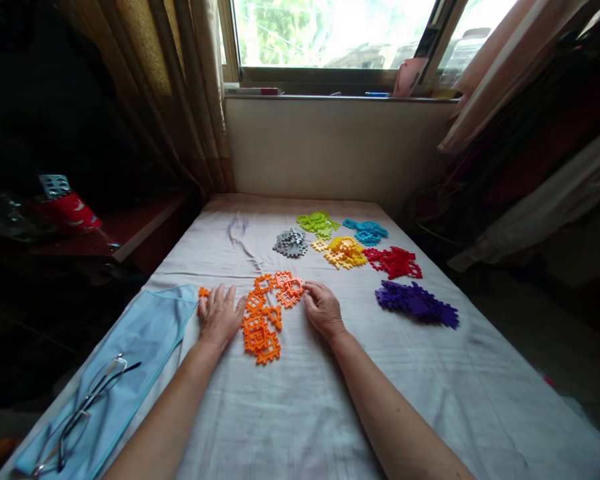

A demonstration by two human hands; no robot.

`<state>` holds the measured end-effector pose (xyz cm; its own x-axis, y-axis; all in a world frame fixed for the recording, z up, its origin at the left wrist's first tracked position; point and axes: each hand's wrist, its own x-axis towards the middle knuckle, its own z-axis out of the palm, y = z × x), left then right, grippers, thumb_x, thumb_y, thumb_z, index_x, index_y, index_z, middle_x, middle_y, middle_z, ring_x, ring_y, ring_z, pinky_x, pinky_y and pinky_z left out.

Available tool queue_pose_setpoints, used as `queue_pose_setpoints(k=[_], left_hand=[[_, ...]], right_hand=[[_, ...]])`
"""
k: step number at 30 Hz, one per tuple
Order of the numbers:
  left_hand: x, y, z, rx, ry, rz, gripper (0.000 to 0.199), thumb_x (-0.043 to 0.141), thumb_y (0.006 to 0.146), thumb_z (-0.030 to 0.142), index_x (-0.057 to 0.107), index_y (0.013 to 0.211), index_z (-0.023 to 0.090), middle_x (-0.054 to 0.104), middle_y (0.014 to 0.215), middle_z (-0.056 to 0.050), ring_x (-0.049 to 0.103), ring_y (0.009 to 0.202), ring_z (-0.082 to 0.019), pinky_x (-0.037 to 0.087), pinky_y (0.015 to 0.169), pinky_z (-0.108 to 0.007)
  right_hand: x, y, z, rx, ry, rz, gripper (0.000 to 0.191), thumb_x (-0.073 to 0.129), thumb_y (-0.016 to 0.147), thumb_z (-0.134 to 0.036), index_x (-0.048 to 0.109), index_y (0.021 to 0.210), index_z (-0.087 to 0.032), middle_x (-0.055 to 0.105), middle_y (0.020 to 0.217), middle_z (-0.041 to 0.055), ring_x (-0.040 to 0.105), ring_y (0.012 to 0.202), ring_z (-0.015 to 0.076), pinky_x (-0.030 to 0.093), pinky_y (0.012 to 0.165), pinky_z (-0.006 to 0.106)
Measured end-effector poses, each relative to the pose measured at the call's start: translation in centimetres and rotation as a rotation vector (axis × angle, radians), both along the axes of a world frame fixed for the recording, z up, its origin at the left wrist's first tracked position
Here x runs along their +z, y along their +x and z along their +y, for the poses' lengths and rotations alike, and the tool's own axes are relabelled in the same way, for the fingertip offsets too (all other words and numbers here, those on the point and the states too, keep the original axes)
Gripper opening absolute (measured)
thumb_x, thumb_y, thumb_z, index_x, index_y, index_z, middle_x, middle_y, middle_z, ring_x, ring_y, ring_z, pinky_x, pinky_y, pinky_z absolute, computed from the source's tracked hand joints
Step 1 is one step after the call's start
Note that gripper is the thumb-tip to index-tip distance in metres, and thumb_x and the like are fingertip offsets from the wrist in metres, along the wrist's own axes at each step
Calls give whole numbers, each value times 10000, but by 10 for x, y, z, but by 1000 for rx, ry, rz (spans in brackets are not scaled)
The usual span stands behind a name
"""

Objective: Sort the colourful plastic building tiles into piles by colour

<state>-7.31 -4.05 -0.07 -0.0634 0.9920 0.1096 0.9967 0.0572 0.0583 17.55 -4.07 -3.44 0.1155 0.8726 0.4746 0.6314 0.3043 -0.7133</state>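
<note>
Loose orange interlocking building pieces [256, 333] with toothed edges lie between my hands on the cloth-covered surface. My left hand [221, 316] rests flat with its fingers apart. Its fingertips are over an orange piece [203, 292], which is partly covered, and its thumb is close to the main orange group. Lighter, salmon-orange pieces [287, 297] lie at the far right of that group. My right hand [324, 309] has its fingers curled together, with the fingertips at the edge of a salmon-orange piece; the grip is partly hidden.
Beyond are piles of grey [291, 244], lime green [318, 223], blue [369, 231], yellow [347, 252], red [394, 262] and purple pieces [416, 303]. Eyeglasses [83, 410] lie on a light blue cloth [153, 327] at left. A wall and window stand behind.
</note>
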Motion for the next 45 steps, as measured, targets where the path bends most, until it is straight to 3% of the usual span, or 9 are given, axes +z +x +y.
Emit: queue_pose_setpoints(k=[8, 16, 20, 23, 29, 34, 39, 45], left_hand=[[1, 20, -2, -47, 8, -111, 561, 358, 968, 475, 513, 1398, 150, 474, 1468, -195, 426, 1371, -319, 277, 1143, -525], [3, 48, -12, -237, 84, -235, 553, 341, 968, 519, 511, 1388, 202, 493, 1460, -166, 430, 1375, -293, 288, 1131, -579], [1, 30, -8, -357, 277, -297, 521, 390, 949, 515, 581, 1301, 181, 555, 1398, -151, 501, 1307, -273, 401, 1086, -466], [3, 7, 1, -456, 337, -304, 463, 367, 963, 464, 613, 1244, 191, 630, 1304, -125, 569, 1223, -239, 422, 1066, -417], [-8, -25, 18, -340, 272, -201, 472, 402, 933, 469, 609, 1251, 190, 611, 1334, -145, 548, 1249, -278, 399, 1070, -465], [-13, -20, 26, -421, 182, -206, 503, 401, 935, 486, 558, 1329, 214, 528, 1438, -135, 461, 1346, -282, 302, 1140, -524], [2, -8, 57, -426, 198, -470, 582, 351, 928, 561, 594, 1285, 171, 566, 1395, -141, 513, 1298, -262, 382, 1109, -447], [7, -29, 93, -179, -8, -1083, 566, 563, 777, 668, 707, 1048, 192, 720, 1121, -107, 657, 1066, -263, 504, 978, -405]], right_hand=[[-1, -2, 0, -4, 21, -45, 269, 519, 812, -184, 720, 989, -212, 725, 1052, 83, 655, 988, 217, 516, 949, 397], [0, -2, 0, -7, 11, -77, 269, 530, 808, -167, 714, 996, -225, 725, 1047, 71, 652, 988, 216, 511, 954, 391], [2, -2, -1, -4, 2, -108, 262, 534, 811, -162, 714, 992, -223, 725, 1049, 72, 653, 989, 215, 516, 943, 382], [2, -2, -2, -2, -2, -137, 257, 533, 818, -162, 715, 993, -216, 726, 1061, 78, 652, 996, 218, 514, 945, 381], [4, -3, -3, -32, -19, -159, 300, 527, 811, -149, 707, 1041, -215, 718, 1088, 82, 641, 1013, 227, 501, 966, 397], [6, -3, -5, -22, -49, -197, 304, 541, 807, -156, 711, 1054, -208, 711, 1115, 88, 634, 1029, 228, 488, 979, 394], [9, -6, -3, -37, -89, -180, 322, 566, 811, -168, 698, 1100, -222, 706, 1138, 77, 629, 1053, 226, 485, 977, 395], [15, 4, 6, 38, -156, -221, 433, 641, 775, -221, 658, 1207, -250, 667, 1225, 80, 605, 1123, 249, 471, 1011, 438]])
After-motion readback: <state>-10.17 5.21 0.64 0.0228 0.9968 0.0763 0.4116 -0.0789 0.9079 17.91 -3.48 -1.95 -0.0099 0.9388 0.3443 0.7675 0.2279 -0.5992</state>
